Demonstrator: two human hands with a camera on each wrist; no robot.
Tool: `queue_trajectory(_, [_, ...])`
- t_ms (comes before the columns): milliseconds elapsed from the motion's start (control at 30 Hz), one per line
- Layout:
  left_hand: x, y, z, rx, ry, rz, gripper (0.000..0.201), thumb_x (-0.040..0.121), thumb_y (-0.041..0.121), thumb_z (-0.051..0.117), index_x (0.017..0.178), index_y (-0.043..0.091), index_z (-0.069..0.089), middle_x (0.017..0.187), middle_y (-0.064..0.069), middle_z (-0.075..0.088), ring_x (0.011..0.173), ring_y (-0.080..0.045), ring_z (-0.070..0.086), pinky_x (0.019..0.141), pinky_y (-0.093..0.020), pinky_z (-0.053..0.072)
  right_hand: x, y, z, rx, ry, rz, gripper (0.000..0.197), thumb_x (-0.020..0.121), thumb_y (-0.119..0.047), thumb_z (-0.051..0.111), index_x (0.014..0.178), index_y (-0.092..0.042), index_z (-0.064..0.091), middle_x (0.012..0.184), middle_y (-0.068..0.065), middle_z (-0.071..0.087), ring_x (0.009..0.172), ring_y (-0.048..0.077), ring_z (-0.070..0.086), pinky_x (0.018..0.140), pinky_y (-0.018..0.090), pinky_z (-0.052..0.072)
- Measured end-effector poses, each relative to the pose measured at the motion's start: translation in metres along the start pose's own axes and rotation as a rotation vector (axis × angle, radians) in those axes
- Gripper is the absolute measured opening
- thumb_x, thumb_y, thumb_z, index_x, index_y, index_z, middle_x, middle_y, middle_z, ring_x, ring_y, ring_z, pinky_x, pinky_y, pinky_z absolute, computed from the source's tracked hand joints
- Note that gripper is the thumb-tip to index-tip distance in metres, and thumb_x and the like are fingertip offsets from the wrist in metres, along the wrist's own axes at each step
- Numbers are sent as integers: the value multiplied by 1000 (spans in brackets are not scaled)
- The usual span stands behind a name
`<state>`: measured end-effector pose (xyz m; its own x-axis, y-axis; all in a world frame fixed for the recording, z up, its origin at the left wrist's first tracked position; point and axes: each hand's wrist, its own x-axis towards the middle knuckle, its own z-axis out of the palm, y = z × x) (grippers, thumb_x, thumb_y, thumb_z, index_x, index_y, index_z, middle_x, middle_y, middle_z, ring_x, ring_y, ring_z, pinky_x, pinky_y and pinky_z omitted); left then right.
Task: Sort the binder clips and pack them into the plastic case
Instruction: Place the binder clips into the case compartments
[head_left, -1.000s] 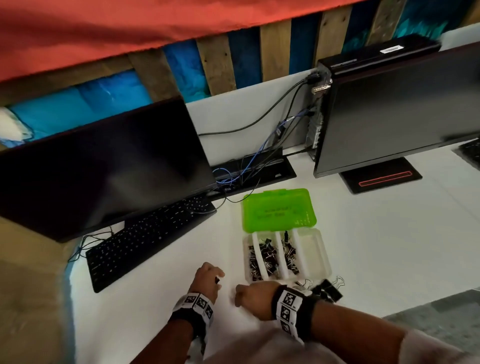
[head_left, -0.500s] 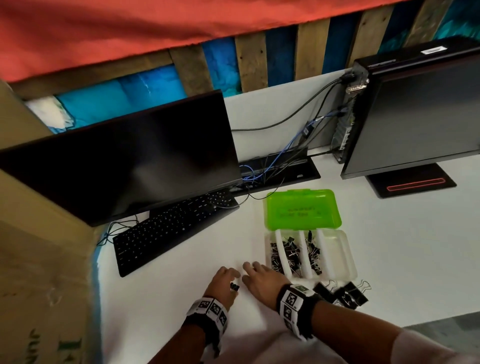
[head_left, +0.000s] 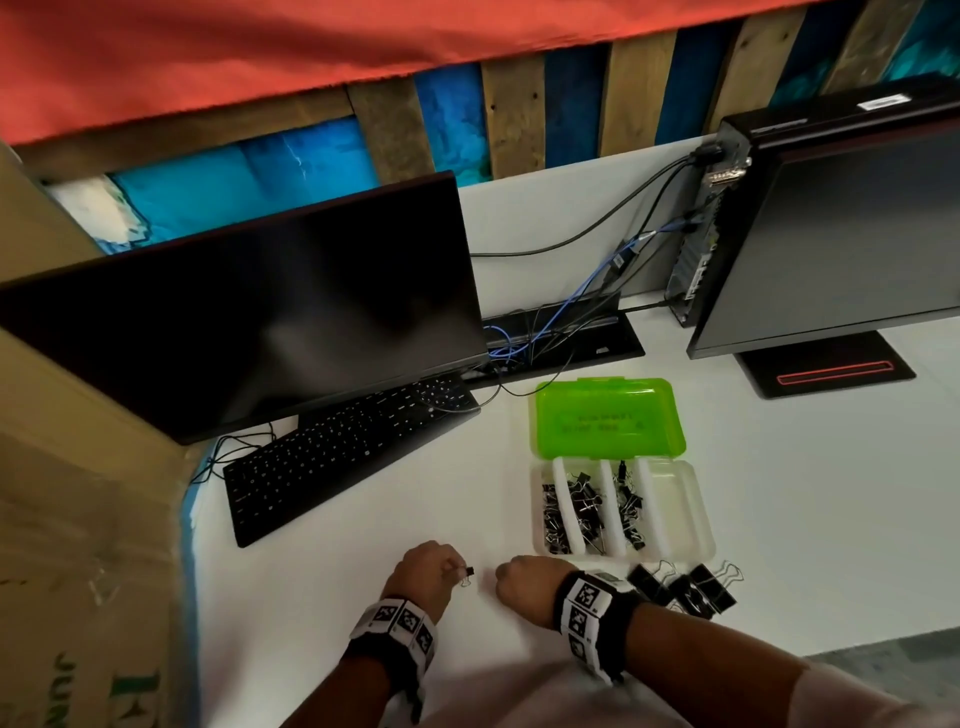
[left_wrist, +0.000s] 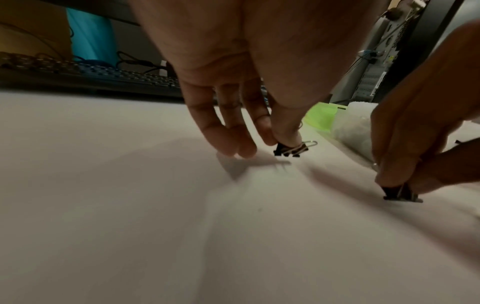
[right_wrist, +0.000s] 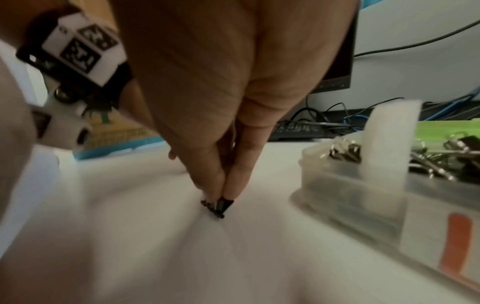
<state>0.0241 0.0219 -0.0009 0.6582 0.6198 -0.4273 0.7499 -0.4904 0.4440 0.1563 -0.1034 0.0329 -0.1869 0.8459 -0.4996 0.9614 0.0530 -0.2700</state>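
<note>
Overhead, head view: left hand (head_left: 427, 570) pinches a small binder clip (head_left: 467, 574) just above the white table (head_left: 779, 519); right hand (head_left: 521, 583) is bunched beside it, its catch hidden from here.
Case: the plastic case (head_left: 696, 514) lies open near the right hand, green lid (head_left: 605, 417) folded back; three compartments hold black clips, the rightmost looks bare.
Loose stock: large binder clips (head_left: 691, 590) sit by the case's near edge.
Left wrist view: thumb and forefinger hold the small clip by its wire handle, the other fingers (left_wrist: 228, 144) hanging straight and relaxed.
Right wrist view: fingertips (right_wrist: 239, 181) close narrowly on a second small clip (right_wrist: 217, 206) touching the table.
Handling, judged: clips are light, stiff, springy steel with slick painted bodies; the body's edges or a folded wire handle give the surest hold.
Surface and room: smooth table, likely slippery under clips; a monitor (head_left: 249, 312), keyboard (head_left: 343, 457) and cables (head_left: 571, 322) behind.
</note>
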Motion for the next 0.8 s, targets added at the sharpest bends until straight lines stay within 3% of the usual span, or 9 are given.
queue_trajectory(133, [12,27,-10,-2,85,53,7,88,32,57,84,33,63,90,13,61,81,-7,56,73,-25,45,-14,22,-17,225,181,32,30,86,1,49,108,-9,65,109,13,62,96,35,61,83,42,52])
queue_trajectory(267, [30,73,-16,-20,109,109,5,89,36,54,91,35,58,96,17,67,89,-12,62,78,-29,49,-48,61,-33,345,425,210,28,83,-9,49,101,-22,67,104,2,64,92,24,62,79,37,53])
queue_trajectory(367, [41,115,-16,-5,98,181,8,89,42,51,93,37,56,99,18,67,91,-13,63,79,-31,49,-77,92,-29,395,534,389,29,82,-11,47,97,-24,68,102,1,67,89,24,65,79,37,54])
queue_trajectory(467, [47,153,-12,51,86,267,15,89,47,49,93,35,55,97,15,68,88,-16,63,75,-29,48,-99,105,-17,389,521,543,25,82,-12,47,94,-20,67,101,4,68,88,25,65,72,31,51])
queue_trajectory(567, [52,184,-1,118,81,328,19,88,49,49,92,32,56,95,13,68,86,-17,63,74,-30,49,-110,106,-2,356,454,601,14,83,-19,48,90,-19,61,95,6,68,85,28,64,65,29,43])
queue_trajectory(667, [57,205,12,170,72,350,21,87,49,51,90,29,58,91,11,69,85,-18,63,73,-29,49,-111,106,10,359,400,589,18,81,-23,50,97,-18,56,97,10,68,88,31,63,70,35,48])
queue_trajectory(800, [62,221,25,223,51,347,23,85,50,52,92,28,57,93,7,70,89,-20,64,77,-32,51,-112,106,16,359,411,554,29,82,-16,49,111,-13,54,105,12,65,95,31,61,76,38,50])
